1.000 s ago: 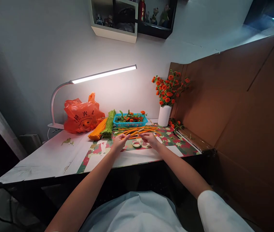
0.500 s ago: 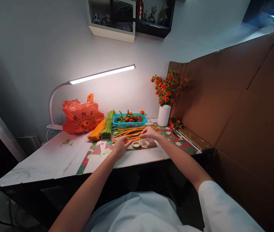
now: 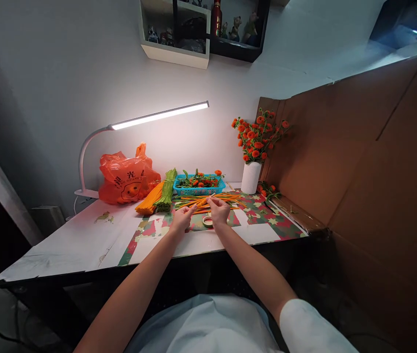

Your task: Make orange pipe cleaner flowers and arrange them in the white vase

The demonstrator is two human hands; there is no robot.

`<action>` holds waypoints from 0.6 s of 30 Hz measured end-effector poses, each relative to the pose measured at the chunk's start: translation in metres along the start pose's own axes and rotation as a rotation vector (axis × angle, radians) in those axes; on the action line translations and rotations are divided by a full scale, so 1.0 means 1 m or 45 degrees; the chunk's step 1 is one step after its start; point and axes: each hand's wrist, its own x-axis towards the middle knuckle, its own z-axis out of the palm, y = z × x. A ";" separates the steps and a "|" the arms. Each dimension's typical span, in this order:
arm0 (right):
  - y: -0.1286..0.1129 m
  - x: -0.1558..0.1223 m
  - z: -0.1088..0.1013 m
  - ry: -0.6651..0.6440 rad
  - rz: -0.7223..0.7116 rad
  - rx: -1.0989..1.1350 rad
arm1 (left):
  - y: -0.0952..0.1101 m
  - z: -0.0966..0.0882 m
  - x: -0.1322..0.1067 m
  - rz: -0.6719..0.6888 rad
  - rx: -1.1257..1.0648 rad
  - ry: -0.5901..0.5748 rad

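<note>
My left hand [image 3: 182,218] and my right hand [image 3: 218,210] are close together over the patterned mat [image 3: 259,211], fingers pinched. Between them they hold an orange pipe cleaner [image 3: 203,201] that slants up toward the right hand. A small roll of tape [image 3: 207,222] lies on the mat just below the right hand. Loose orange and green pipe cleaners [image 3: 226,197] lie spread on the mat right behind the hands.
A blue basket [image 3: 199,188] of small orange flowers stands behind. Bundles of green [image 3: 167,191] and orange [image 3: 149,198] pipe cleaners lie left of it, next to an orange plastic bag [image 3: 127,174]. A white vase [image 3: 250,176] of orange flowers stands right, by a cardboard wall [image 3: 358,162]. A desk lamp [image 3: 157,116] overhangs.
My right hand has come back from the loose pile toward the left hand, carrying an orange pipe cleaner. Both hands now meet above the tape roll.
</note>
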 end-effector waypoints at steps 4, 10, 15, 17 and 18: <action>0.000 -0.001 0.008 -0.045 0.331 0.473 | 0.002 0.000 0.000 -0.062 -0.189 0.000; -0.003 0.007 -0.001 -0.279 0.557 0.763 | 0.011 0.000 -0.006 -0.239 -0.421 -0.287; -0.001 0.016 -0.012 -0.579 0.511 0.869 | 0.010 -0.005 -0.006 -0.481 -0.597 -0.569; 0.001 0.020 -0.016 -0.727 0.468 0.836 | 0.008 -0.007 -0.006 -0.556 -0.653 -0.632; 0.001 0.023 -0.017 -0.788 0.447 0.812 | 0.007 -0.008 -0.005 -0.586 -0.678 -0.659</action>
